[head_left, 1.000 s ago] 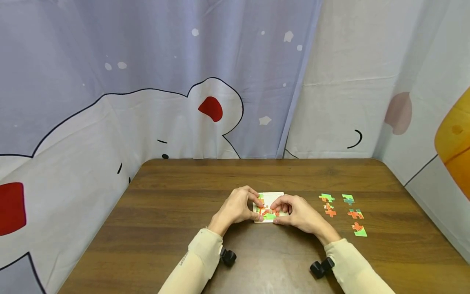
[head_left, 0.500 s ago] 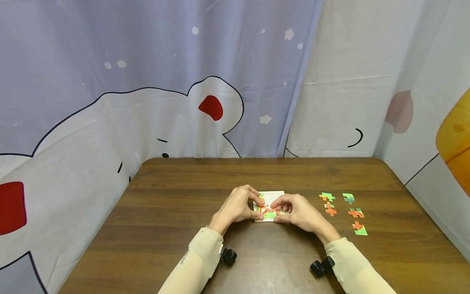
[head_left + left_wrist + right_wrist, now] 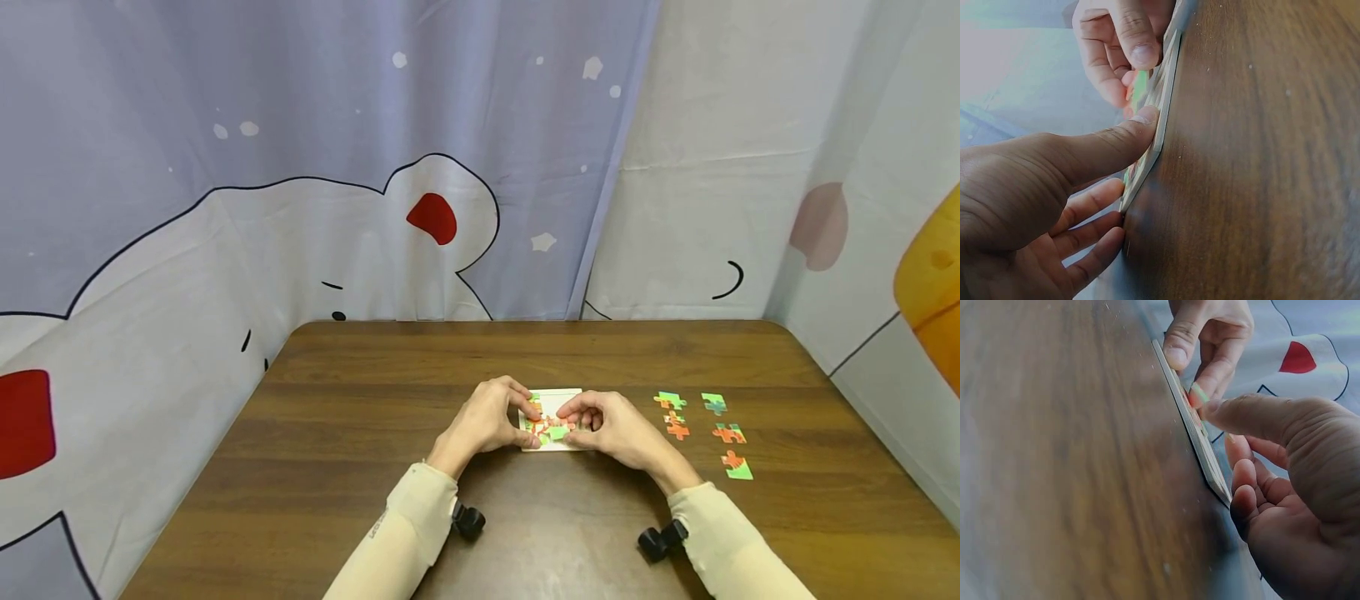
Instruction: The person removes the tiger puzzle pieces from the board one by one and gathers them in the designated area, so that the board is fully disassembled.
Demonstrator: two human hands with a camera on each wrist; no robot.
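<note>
A small white-rimmed puzzle board [image 3: 553, 398] lies on the table, partly filled with orange and green pieces along its left and lower parts. My left hand [image 3: 483, 421] grips the board's left side, thumb on the near rim and fingers bent over the left part. Between thumb and fingers of my right hand [image 3: 611, 427], a green and orange puzzle piece [image 3: 1141, 84] is pinched. That jigsaw piece [image 3: 1199, 394] stands tilted up just above the board in both wrist views. Fingers partly cover the board's ends.
Several loose puzzle pieces lie right of the board, among them a green one [image 3: 714, 403] and an orange-green corner piece [image 3: 737, 467]. The brown wooden table [image 3: 360, 433] ends at a printed curtain [image 3: 337, 242] behind it.
My right hand has shifted slightly right and up, raising the pinched puzzle piece off the board's lower part. The left hand has kept its hold on the puzzle board.
</note>
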